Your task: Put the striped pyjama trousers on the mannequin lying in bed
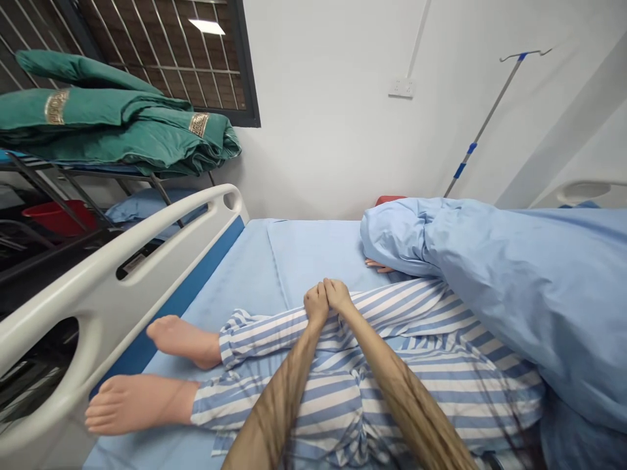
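Note:
A figure in blue-and-white striped pyjamas [372, 385] lies on a bed with a blue sheet [245, 287], bare feet toward the left. Its feet look doll-like, the nearer foot [137, 405] below the farther one [183, 341]. A blue quilt [509, 281] covers the upper body, and a hand [377, 266] pokes out from under it. My left hand [316, 303] and my right hand [337, 294] sit side by side on the striped trouser leg [284, 329], curled down into the cloth. My fingertips are hidden.
A white bed rail [117, 254] runs along the left side. Beyond it, a dark metal rack holds folded green quilts [112, 124], a blue pillow [147, 212] and a red basin [59, 217]. A metal IV pole [490, 111] rises at the right.

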A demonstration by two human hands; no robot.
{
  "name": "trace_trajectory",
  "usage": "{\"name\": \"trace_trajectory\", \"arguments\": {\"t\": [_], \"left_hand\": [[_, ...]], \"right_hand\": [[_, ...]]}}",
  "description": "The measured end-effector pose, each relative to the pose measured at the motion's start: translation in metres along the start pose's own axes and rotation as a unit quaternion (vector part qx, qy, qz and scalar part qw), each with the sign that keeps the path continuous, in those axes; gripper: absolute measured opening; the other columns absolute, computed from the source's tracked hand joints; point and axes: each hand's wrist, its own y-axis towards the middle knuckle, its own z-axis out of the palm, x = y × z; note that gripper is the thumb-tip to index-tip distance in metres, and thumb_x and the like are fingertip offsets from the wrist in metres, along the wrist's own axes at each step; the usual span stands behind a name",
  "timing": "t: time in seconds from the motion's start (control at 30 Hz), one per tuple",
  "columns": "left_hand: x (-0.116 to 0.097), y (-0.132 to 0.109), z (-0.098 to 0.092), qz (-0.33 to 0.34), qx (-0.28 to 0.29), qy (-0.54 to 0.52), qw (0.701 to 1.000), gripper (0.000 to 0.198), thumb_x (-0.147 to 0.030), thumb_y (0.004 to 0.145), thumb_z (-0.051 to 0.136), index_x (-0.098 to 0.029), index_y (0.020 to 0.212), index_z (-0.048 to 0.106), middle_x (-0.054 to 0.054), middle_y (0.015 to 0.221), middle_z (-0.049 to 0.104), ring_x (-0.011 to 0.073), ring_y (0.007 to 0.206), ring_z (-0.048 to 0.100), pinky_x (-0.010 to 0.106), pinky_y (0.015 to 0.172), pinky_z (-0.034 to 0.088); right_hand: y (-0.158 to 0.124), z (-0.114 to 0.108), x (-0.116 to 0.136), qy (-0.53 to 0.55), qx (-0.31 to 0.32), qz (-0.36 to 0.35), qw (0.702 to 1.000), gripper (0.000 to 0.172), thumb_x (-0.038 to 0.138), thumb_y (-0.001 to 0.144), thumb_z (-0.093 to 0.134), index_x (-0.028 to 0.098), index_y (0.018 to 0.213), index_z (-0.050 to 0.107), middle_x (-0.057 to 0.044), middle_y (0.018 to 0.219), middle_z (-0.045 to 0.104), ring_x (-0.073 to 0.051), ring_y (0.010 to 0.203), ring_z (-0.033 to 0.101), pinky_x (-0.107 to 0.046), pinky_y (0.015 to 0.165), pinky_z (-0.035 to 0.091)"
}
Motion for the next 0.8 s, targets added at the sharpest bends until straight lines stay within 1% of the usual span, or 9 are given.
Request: {"name": "trace_trajectory", "arguments": {"t": [0.1,0.2,0.27,0.37,0.53,0.6,0.7,0.77,0.8], "left_hand": [[0.006,0.001,0.003,0.01,0.012,0.013,1.0,0.045,-0.035,0.09,0.038,-0.021,0.047,0.041,-0.002,0.047,0.042,0.0118,0.053,0.036,0.028,0.058,0.023],[0.01,0.0,0.004,0.006,0.011,0.02,1.0,0.045,-0.034,0.089,0.039,-0.021,0.047,0.038,-0.002,0.048,0.042,0.0114,0.053,0.036,0.028,0.058,0.023],[0.009,-0.002,0.004,0.005,0.012,0.027,1.0,0.044,-0.034,0.089,0.039,-0.021,0.046,0.037,-0.003,0.048,0.041,0.0112,0.053,0.036,0.028,0.058,0.022],[-0.001,-0.001,0.008,0.007,-0.003,0.025,1.0,0.043,-0.03,0.088,0.041,-0.021,0.046,0.036,-0.003,0.047,0.039,0.0108,0.053,0.035,0.027,0.057,0.022],[-0.024,0.002,0.029,-0.019,-0.041,-0.015,0.999,0.046,-0.028,0.093,0.034,-0.022,0.047,0.032,-0.003,0.047,0.038,0.0106,0.051,0.037,0.025,0.054,0.029],[-0.026,-0.001,0.038,-0.026,-0.036,0.002,0.999,0.047,-0.028,0.095,0.033,-0.022,0.049,0.038,-0.002,0.049,0.044,0.0111,0.052,0.042,0.025,0.056,0.032],[-0.023,-0.01,0.044,-0.023,0.007,0.088,0.996,0.041,-0.028,0.097,0.038,-0.02,0.061,0.057,0.002,0.062,0.061,0.0131,0.061,0.054,0.025,0.061,0.034],[-0.02,-0.014,0.044,-0.013,0.035,0.146,0.989,0.039,-0.03,0.098,0.037,-0.02,0.073,0.066,0.005,0.074,0.069,0.0144,0.069,0.06,0.025,0.064,0.035],[-0.019,-0.015,0.044,-0.011,0.042,0.166,0.985,0.041,-0.031,0.099,0.035,-0.02,0.077,0.068,0.006,0.079,0.072,0.015,0.073,0.062,0.025,0.066,0.036]], "right_hand": [[-0.003,-0.008,-0.015,-0.043,0.043,-0.043,0.997,0.038,0.027,0.094,0.049,0.021,0.057,0.054,-0.002,0.054,0.057,-0.014,0.054,0.042,-0.031,0.059,0.022],[-0.011,-0.01,-0.03,-0.06,0.041,-0.036,0.997,0.04,0.029,0.097,0.041,0.022,0.059,0.052,-0.003,0.055,0.057,-0.015,0.055,0.045,-0.031,0.059,0.022],[-0.013,-0.008,-0.035,-0.041,0.031,-0.014,0.999,0.043,0.033,0.097,0.037,0.022,0.058,0.049,-0.002,0.055,0.056,-0.015,0.055,0.046,-0.03,0.059,0.023],[-0.012,-0.006,-0.038,0.003,0.02,0.0,1.0,0.044,0.039,0.096,0.034,0.023,0.056,0.046,0.0,0.053,0.054,-0.015,0.055,0.046,-0.028,0.058,0.025],[-0.004,-0.008,-0.041,0.121,-0.009,0.017,0.992,0.045,0.047,0.091,0.032,0.023,0.054,0.041,0.002,0.051,0.048,-0.015,0.054,0.043,-0.027,0.057,0.028],[-0.002,-0.009,-0.043,0.174,-0.017,0.033,0.984,0.045,0.049,0.09,0.034,0.023,0.054,0.04,0.003,0.05,0.045,-0.014,0.054,0.042,-0.027,0.056,0.03],[-0.002,-0.008,-0.046,0.233,-0.034,0.072,0.969,0.043,0.051,0.088,0.037,0.023,0.055,0.037,0.004,0.05,0.042,-0.013,0.053,0.039,-0.026,0.053,0.032],[0.0,-0.007,-0.046,0.227,-0.03,0.09,0.969,0.043,0.051,0.089,0.036,0.023,0.056,0.036,0.004,0.051,0.043,-0.013,0.053,0.04,-0.026,0.053,0.033],[0.003,-0.008,-0.046,0.207,-0.014,0.094,0.974,0.043,0.049,0.09,0.033,0.023,0.056,0.037,0.004,0.051,0.044,-0.013,0.054,0.041,-0.025,0.053,0.033]]}}
